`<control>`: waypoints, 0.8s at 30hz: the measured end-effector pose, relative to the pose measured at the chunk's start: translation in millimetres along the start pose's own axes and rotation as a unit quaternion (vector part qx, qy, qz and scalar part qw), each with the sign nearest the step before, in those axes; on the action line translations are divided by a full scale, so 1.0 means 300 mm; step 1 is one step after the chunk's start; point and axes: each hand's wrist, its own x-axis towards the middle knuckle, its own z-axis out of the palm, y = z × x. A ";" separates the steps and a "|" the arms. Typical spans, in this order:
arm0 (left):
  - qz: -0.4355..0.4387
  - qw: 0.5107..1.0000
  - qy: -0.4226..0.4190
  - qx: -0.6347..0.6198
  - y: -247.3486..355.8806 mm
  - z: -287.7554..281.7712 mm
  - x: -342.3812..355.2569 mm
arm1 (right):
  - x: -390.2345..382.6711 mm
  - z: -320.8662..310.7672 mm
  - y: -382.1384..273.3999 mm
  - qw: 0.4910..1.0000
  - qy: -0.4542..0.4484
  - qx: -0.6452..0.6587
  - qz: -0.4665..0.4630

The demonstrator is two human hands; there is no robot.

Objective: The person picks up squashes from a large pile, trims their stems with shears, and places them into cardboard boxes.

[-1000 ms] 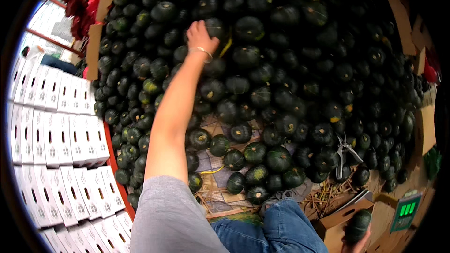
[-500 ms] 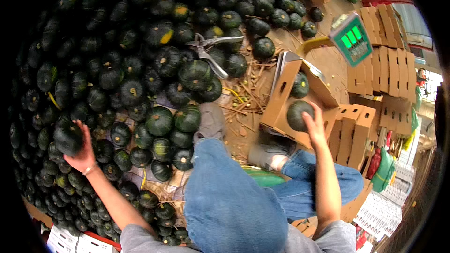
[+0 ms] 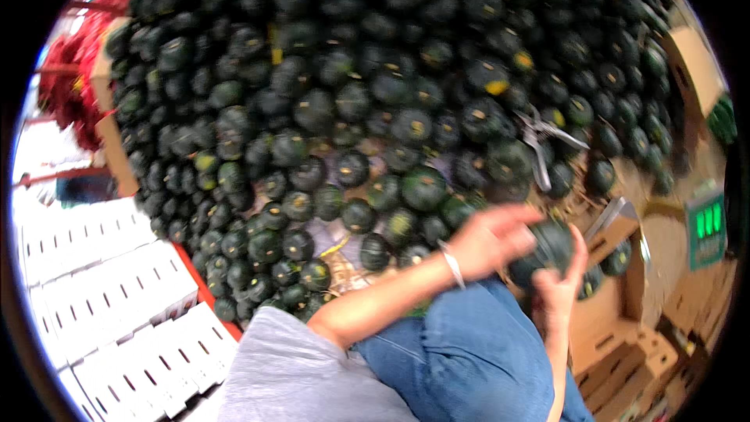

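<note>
Over my raised knee, my left hand (image 3: 500, 241) and my right hand (image 3: 564, 281) come together around a dark green kabocha squash (image 3: 553, 244). The right hand cups it from the right and below. Blurred fingers of the left hand lie against its upper left side; whether a second squash is under them I cannot tell. Just right of the hands stands an open cardboard box (image 3: 613, 241) with a kabocha squash (image 3: 618, 257) in it. Pruning shears (image 3: 537, 141) with grey handles lie on top of the pile of kabocha squashes (image 3: 351, 101) ahead.
A scale display (image 3: 707, 225) with green digits stands at the far right, beside flat brown cartons (image 3: 633, 367). White slotted crates (image 3: 117, 285) are stacked at the left. Red mesh bags (image 3: 74, 86) hang at the upper left. Dry stems litter the floor near the shears.
My view has swung left. My left hand has come from the pile at the left to meet my right hand, which has drawn its squash from over the box toward my knee.
</note>
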 end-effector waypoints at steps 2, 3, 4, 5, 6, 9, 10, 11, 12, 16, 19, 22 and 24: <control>0.071 0.985 -0.080 0.137 0.035 -0.031 -0.012 | -0.012 -0.054 -0.042 0.977 -0.003 0.204 0.065; 0.183 0.943 0.003 0.277 0.026 -0.115 -0.014 | -0.042 -0.132 -0.033 0.975 0.039 0.203 0.087; 0.122 0.930 0.045 0.343 0.077 -0.251 0.005 | -0.069 -0.252 -0.028 0.976 0.083 0.177 0.099; 0.042 0.860 0.166 0.480 0.120 -0.409 -0.019 | -0.073 -0.360 -0.006 0.970 0.189 0.105 0.114; 0.052 0.791 0.295 0.534 0.097 -0.606 -0.061 | -0.076 -0.471 0.021 0.945 0.292 0.032 0.142; -0.050 0.481 0.587 0.649 0.042 -1.156 -0.250 | -0.018 -1.110 0.363 0.882 0.300 -0.333 0.146; -0.134 0.530 0.640 0.540 0.085 -1.226 -0.261 | -0.015 -1.214 0.413 0.868 0.290 -0.386 0.114; -0.118 0.542 0.672 0.491 0.066 -1.347 -0.273 | 0.026 -1.297 0.480 0.765 0.406 -0.435 0.245; -0.076 0.585 0.665 0.458 0.073 -1.426 -0.316 | 0.054 -1.214 0.514 0.846 0.368 -0.284 0.260; -0.060 0.668 0.659 0.340 0.106 -1.458 -0.279 | 0.112 -1.045 0.438 0.926 0.294 -0.142 0.190; 0.046 0.848 0.528 0.018 0.152 -1.322 -0.264 | 0.141 -1.123 0.334 0.760 0.213 -0.605 -0.109; 0.140 0.893 0.264 -0.336 0.190 -1.095 -0.338 | 0.248 -0.947 0.177 0.925 0.094 -0.369 -0.021; 0.121 0.903 0.106 -0.399 0.185 -0.904 -0.282 | 0.238 -0.431 -0.024 0.989 0.007 -0.134 0.065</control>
